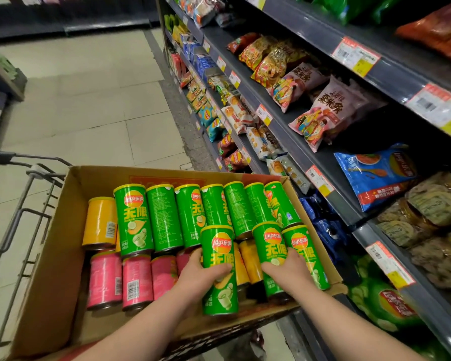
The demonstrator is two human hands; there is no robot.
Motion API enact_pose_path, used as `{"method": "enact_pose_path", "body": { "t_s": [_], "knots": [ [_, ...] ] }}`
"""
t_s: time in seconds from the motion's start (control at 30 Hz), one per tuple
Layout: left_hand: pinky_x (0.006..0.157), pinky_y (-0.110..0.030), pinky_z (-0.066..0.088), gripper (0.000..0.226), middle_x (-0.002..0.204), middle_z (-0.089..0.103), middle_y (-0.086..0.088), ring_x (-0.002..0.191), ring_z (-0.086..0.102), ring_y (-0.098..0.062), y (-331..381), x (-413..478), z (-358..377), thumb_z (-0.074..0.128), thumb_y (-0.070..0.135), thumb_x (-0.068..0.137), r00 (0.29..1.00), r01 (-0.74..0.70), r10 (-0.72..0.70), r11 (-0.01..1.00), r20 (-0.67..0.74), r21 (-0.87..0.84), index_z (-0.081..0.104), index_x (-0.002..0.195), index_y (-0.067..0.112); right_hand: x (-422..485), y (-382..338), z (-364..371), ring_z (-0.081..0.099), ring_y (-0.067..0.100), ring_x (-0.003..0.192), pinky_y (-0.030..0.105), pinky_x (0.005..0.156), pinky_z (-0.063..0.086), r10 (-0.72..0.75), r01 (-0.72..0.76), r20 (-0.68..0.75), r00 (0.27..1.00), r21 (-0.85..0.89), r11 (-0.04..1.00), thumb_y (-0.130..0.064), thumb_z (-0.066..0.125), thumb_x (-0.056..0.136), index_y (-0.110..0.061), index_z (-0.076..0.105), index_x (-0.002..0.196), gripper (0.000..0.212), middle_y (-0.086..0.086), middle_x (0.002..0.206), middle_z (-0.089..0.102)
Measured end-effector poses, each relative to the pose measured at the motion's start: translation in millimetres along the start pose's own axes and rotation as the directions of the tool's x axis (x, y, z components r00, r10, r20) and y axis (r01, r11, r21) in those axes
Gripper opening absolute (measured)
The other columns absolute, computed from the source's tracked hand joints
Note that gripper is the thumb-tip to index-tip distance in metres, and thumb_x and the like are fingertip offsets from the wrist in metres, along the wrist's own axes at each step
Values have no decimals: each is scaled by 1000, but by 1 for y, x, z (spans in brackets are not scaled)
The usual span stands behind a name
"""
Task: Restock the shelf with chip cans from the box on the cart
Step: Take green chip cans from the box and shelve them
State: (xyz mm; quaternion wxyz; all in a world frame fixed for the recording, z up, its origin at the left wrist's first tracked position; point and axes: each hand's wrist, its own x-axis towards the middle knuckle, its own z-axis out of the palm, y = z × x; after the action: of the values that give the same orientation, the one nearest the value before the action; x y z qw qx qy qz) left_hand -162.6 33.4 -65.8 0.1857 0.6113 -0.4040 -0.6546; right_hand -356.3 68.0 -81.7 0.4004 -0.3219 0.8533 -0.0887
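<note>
Fingers (220, 268) of the left hand (201, 272) curl around one green chip can (219, 267), wrapped across its front at about mid-height, so that hand is closed on the can. Those of the right hand (288, 268) are clasped over two more green cans, the inner can (270, 243) and the outer can (303, 250), pressing the pair together from the near side.

All three held cans sit above the open cardboard box (63, 230), which rests on the cart (24, 204). Their long axes run roughly away from the person, lids at the far end and bases toward the wrists. Below them lie the remaining cans: a far row of green cans (164, 217), yellow cans (99, 222) at the left, and pink cans (137, 280) along the near side.

What matters for the coming move is that the shelf (323, 162) stands to the right of the box, just beside it, so the right hand is the nearer one. I would judge that its pair goes in first, with the left hand's can crossing over the box afterwards. The cans will have to be turned upright. Which shelf slot is meant for them cannot be told from this view; the tiers in sight hold bagged snacks (323, 110).
</note>
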Motion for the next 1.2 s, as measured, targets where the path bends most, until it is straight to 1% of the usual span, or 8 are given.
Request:
{"method": "enact_pose_path", "body": {
  "t_s": [0.1, 0.2, 0.33, 0.5, 0.63, 0.77, 1.0, 1.2],
  "knots": [
    [71, -27, 48, 81, 105, 60, 0, 88, 62, -14, 4, -6, -2, 81, 24, 73, 999, -50, 50, 999, 12, 18, 35, 140, 16, -15, -5, -4, 53, 29, 116, 40, 97, 46, -6, 8, -25, 1000, 103, 995, -38, 69, 74, -11, 25, 145, 88, 11, 132, 49],
    [69, -26, 48, 75, 96, 59, 7, 85, 62, -13, 8, -12, -6, 75, 18, 79, 995, -90, 88, 995, 56, 35, 33, 142, 13, -34, -9, -6, 56, 24, 102, 34, 89, 49, -43, 55, -69, 997, 187, 981, -36, 71, 74, -14, 26, 143, 85, 5, 114, 54],
    [72, -28, 49, 79, 89, 56, 11, 85, 62, -13, 15, -21, -9, 78, 20, 77, 984, -136, 132, 990, 117, 25, 33, 142, 14, -62, -13, -9, 55, 25, 111, 38, 94, 48, -60, 91, -127, 990, 252, 964, -44, 72, 69, -18, 22, 145, 94, 5, 125, 54],
    [97, -39, 46, 95, 131, 54, -9, 105, 58, -25, 24, -30, -6, 79, 28, 75, 965, -169, 162, 985, 206, 20, 22, 149, 16, -97, -8, -16, 56, 23, 106, 37, 91, 48, -64, 132, -223, 973, 304, 944, -41, 73, 72, -17, 25, 143, 88, 4, 120, 55],
    [84, -36, 51, 73, 91, 58, 7, 89, 63, -21, 26, -35, 8, 73, 18, 81, 939, -199, 195, 980, 285, -14, 33, 141, 16, -122, 2, -22, 59, 17, 91, 34, 82, 51, -36, 152, -318, 948, 349, 925, -38, 75, 71, -18, 35, 134, 77, -3, 102, 57],
    [64, -26, 46, 45, 92, 61, 5, 83, 62, -15, 33, -48, 20, 70, 15, 83, 913, -215, 213, 976, 349, -32, 42, 118, 19, -144, 14, -26, 58, 8, 85, 30, 77, 49, -7, 184, -373, 928, 440, 879, -32, 77, 72, -22, 37, 132, 73, -13, 93, 54],
    [90, -46, 52, 108, 110, 63, -1, 95, 66, -24, 53, -76, 38, 82, 42, 54, 874, -276, 271, 960, 403, -45, 29, 144, 16, -167, 19, -48, 61, 9, 88, 33, 81, 53, -3, 239, -411, 911, 523, 818, -36, 76, 72, -31, 37, 118, 61, -10, 99, 59],
    [88, -52, 52, 103, 107, 69, -10, 90, 70, -32, 82, -106, 87, 82, 42, 40, 822, -286, 290, 954, 491, -85, 44, 132, 17, -188, 43, -102, 59, 5, 89, 29, 82, 51, -19, 333, -514, 858, 526, 782, -36, 77, 72, -29, 40, 123, 63, -15, 96, 58]
  ]
}}
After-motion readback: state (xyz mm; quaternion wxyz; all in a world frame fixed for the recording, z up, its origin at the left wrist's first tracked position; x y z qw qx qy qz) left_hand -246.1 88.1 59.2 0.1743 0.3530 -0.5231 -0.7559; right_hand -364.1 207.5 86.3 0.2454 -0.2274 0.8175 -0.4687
